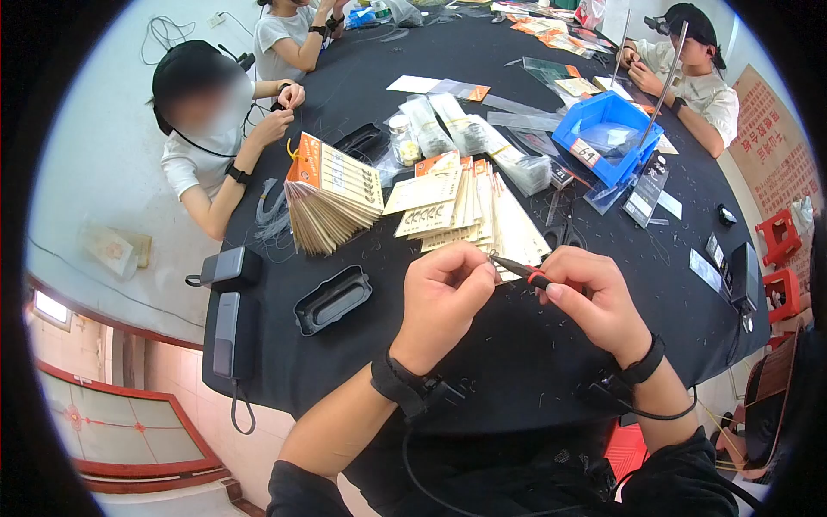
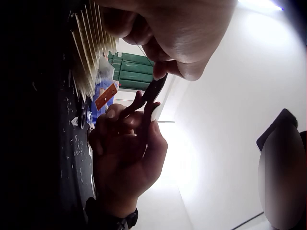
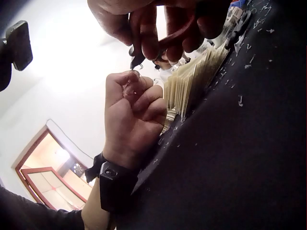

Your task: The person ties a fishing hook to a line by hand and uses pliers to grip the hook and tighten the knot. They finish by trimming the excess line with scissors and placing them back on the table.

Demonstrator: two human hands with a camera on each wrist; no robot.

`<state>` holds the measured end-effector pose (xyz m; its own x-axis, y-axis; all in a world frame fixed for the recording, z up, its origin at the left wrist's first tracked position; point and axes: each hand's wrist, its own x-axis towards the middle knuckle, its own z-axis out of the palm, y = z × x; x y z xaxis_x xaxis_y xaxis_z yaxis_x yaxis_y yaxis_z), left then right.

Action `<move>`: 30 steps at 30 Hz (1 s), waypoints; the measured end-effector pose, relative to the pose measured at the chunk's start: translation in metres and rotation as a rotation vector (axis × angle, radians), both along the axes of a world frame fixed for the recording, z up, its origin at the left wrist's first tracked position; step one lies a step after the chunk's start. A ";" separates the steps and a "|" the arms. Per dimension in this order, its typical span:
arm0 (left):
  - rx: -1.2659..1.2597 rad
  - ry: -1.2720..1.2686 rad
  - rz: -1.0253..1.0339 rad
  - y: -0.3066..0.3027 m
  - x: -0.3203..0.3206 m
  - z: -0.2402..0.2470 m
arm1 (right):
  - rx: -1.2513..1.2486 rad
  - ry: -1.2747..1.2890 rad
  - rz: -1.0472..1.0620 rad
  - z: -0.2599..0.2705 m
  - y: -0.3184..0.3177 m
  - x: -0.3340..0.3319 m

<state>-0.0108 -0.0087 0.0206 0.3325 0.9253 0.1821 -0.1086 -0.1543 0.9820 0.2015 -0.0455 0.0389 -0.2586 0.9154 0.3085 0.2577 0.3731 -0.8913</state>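
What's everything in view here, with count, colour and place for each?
table: one, black cloth, round, under everything
pliers: one, black with red, in the right hand, tip at the left fingertips
card stacks: two, cream and orange, fanned mid-table
blue bin: one, far right of the cards
black trays: two, one near the left hand, one beyond the cards
grey boxes: two, table's left edge
clear bags: several, behind the cards
red stools: two, floor at right
other people: three, seated round the table
left hand: fingers curled, pinched at the pliers' tip
right hand: grips the pliers
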 end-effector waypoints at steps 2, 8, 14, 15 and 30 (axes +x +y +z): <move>0.020 -0.013 0.006 0.001 0.001 -0.004 | -0.071 0.022 0.006 -0.004 -0.001 0.002; -0.020 -0.074 -0.058 0.001 0.002 -0.001 | -0.468 0.281 0.058 0.003 -0.005 0.002; -0.047 -0.108 -0.085 0.002 0.003 -0.003 | -0.548 0.450 0.141 -0.003 -0.003 0.003; -0.053 -0.118 -0.091 0.003 0.003 -0.004 | -0.565 0.461 0.142 -0.003 -0.003 0.003; -0.130 -0.228 -0.147 0.006 0.003 -0.009 | -0.779 0.581 0.173 0.002 -0.004 0.003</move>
